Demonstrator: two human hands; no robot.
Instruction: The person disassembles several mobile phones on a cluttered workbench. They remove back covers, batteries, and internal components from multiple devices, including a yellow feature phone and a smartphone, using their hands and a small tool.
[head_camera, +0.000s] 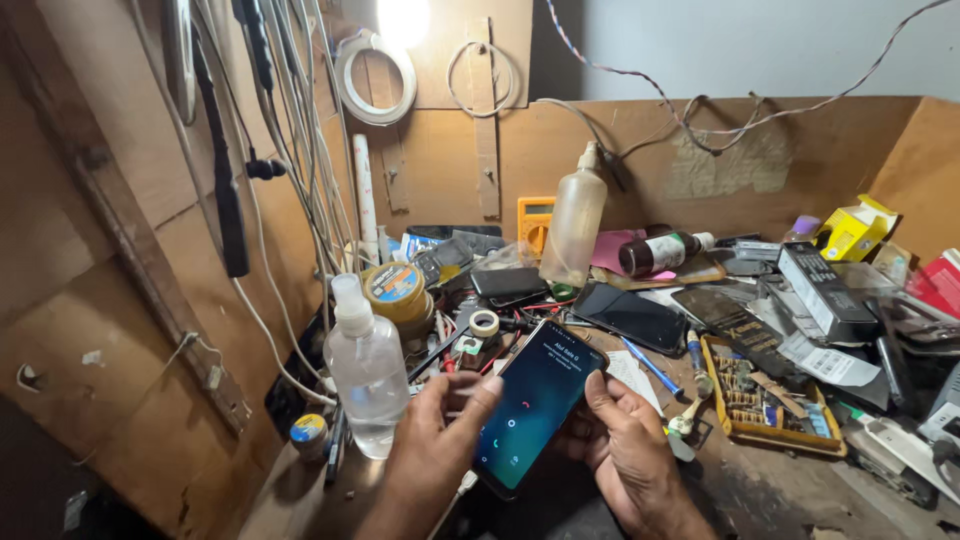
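A black smartphone (535, 402) with a lit dark teal screen is held tilted above the cluttered workbench. My left hand (435, 450) grips its left edge, thumb resting near the screen's side. My right hand (628, 450) supports the phone from the right and below, thumb laid along its right edge. Both hands are at the bottom centre of the head view.
A clear plastic bottle (366, 365) stands just left of my hands. A tall squeeze bottle (574, 218), other phones (632, 315), a tape roll (484, 323), a yellow tray of small parts (762, 400), boxes (824, 290) and hanging cables (290, 120) crowd the bench and wooden wall.
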